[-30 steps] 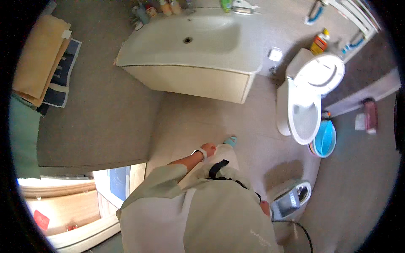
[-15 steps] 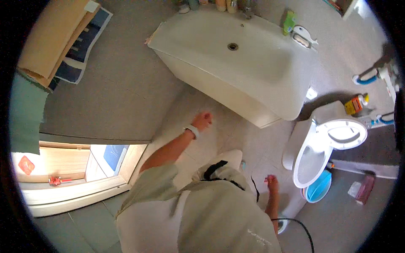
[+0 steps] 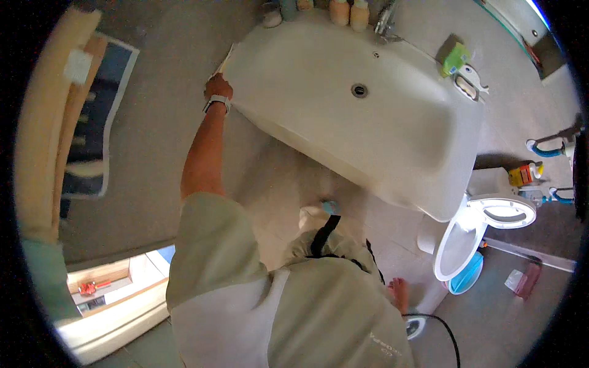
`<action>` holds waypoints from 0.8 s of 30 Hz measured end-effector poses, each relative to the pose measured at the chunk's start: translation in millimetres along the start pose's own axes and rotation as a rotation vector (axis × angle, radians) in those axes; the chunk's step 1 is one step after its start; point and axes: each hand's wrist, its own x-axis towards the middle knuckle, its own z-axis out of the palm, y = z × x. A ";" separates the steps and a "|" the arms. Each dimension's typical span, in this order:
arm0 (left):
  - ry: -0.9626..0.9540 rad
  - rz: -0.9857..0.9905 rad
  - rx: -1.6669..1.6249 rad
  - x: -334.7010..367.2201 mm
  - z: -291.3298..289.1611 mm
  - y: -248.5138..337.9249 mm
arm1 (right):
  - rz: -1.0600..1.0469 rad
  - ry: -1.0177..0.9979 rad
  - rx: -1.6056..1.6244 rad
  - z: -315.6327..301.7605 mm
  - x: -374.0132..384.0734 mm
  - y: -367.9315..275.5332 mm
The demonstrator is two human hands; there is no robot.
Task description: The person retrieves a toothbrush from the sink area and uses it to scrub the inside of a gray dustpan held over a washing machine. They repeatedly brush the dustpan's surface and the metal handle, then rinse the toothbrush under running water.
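My left hand [image 3: 218, 89], with a pale band on its wrist, reaches to the left end of the white washbasin [image 3: 294, 80]. Its fingers are closed at a thin, pale strip [image 3: 227, 59] along the basin's side; what they grip is mostly hidden by the hand. Low on my right side hangs my right hand [image 3: 398, 289], fingers loosely apart and holding nothing. The basin holds no water that I can see, and its round drain [image 3: 359, 91] shows.
Pump bottles [image 3: 359, 15] and a faucet [image 3: 386, 21] line the basin's back. A green packet [image 3: 455, 59] and a whale-shaped soap dish [image 3: 469, 84] sit at its right. Beyond are a toilet [image 3: 457, 245] with raised lid and a blue basin [image 3: 466, 273]. A black cable [image 3: 451, 337] trails beside me.
My left hand has swung up and left from over the floor to the washbasin's left end and closed there. The view has moved nearer the basin. My right hand hangs lower in the picture.
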 end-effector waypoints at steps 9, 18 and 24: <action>-0.117 -0.047 0.300 44.3 -13.3 22.4 | -0.203 -0.013 -0.066 133.3 16.2 -227.4; 0.084 0.201 0.373 53.9 7.1 32.1 | -0.366 0.027 -0.498 120.4 10.4 -149.2; 0.102 0.241 0.274 45.7 3.8 10.8 | 0.177 0.008 0.034 138.1 -16.0 -127.7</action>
